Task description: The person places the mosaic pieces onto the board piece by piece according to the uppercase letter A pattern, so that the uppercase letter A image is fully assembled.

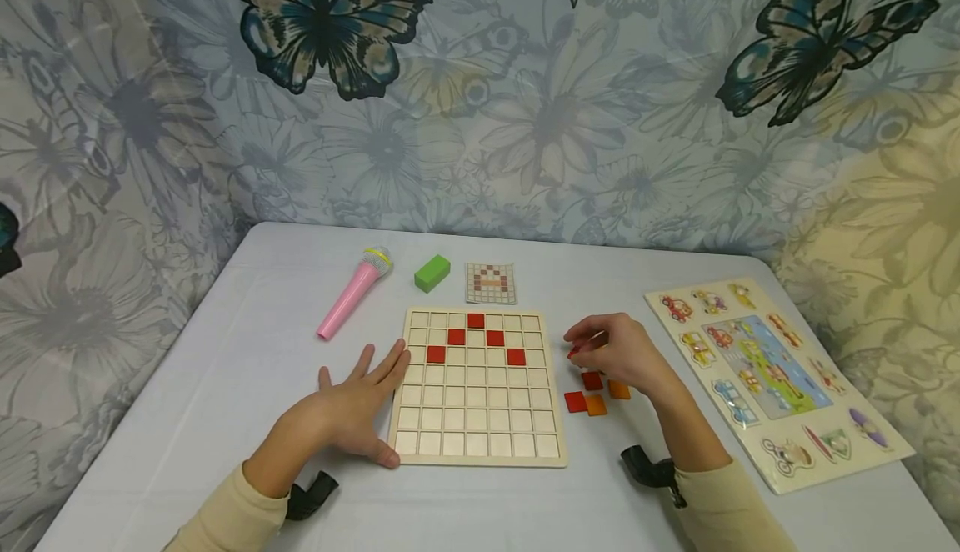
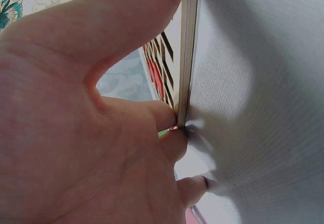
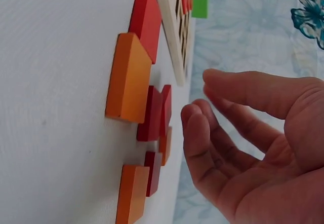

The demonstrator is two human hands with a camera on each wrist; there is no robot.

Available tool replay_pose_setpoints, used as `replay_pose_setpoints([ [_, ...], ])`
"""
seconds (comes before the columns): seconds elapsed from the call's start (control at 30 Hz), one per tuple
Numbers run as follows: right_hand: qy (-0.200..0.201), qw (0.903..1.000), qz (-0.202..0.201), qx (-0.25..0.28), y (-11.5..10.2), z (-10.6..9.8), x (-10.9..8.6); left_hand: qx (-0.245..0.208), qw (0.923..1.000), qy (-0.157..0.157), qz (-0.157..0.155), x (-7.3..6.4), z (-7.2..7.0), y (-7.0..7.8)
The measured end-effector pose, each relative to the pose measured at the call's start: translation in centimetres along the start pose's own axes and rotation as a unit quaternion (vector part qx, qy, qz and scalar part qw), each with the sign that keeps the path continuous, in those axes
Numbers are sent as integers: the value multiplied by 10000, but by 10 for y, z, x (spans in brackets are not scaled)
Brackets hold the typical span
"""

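Observation:
A square wooden grid board point(image 1: 477, 410) lies mid-table, with several red tiles point(image 1: 456, 337) in its upper cells. My left hand point(image 1: 345, 414) lies at the board's left side, fingers spread, thumb by the lower left corner. In the left wrist view its thumb and fingers touch the board's edge point(image 2: 187, 57). My right hand point(image 1: 618, 356) hovers right of the board, over a loose red tile point(image 3: 166, 107). Its fingers point(image 3: 197, 133) are bent loosely, with a gap to the thumb and nothing seen between. Loose red tiles point(image 1: 575, 402) and orange tiles point(image 1: 596, 405) lie below it.
Behind the board are a pink toy microphone point(image 1: 352, 293), a green block point(image 1: 432, 273) and a small pattern card point(image 1: 491, 283). A picture puzzle board point(image 1: 780, 385) lies at the right, near the right forearm. Patterned fabric point(image 1: 555, 118) hangs behind the table.

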State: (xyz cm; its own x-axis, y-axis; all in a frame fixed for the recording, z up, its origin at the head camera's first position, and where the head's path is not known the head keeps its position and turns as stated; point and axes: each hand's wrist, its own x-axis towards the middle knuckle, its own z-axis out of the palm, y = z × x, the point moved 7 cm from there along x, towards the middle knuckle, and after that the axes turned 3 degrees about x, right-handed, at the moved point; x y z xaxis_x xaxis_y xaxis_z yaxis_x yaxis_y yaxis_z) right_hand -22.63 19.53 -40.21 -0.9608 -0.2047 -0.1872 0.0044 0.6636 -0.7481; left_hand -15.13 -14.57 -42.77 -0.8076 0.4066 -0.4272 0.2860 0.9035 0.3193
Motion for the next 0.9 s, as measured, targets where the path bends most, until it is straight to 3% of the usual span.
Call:
replay_pose_setpoints([
  [0.4, 312, 9977, 406, -442, 14, -1, 1, 46, 10000, 31, 32, 1, 1, 0],
  [0.9, 435, 9946, 460, -819, 13, 5, 0, 91, 10000, 34, 2, 1, 2, 0],
])
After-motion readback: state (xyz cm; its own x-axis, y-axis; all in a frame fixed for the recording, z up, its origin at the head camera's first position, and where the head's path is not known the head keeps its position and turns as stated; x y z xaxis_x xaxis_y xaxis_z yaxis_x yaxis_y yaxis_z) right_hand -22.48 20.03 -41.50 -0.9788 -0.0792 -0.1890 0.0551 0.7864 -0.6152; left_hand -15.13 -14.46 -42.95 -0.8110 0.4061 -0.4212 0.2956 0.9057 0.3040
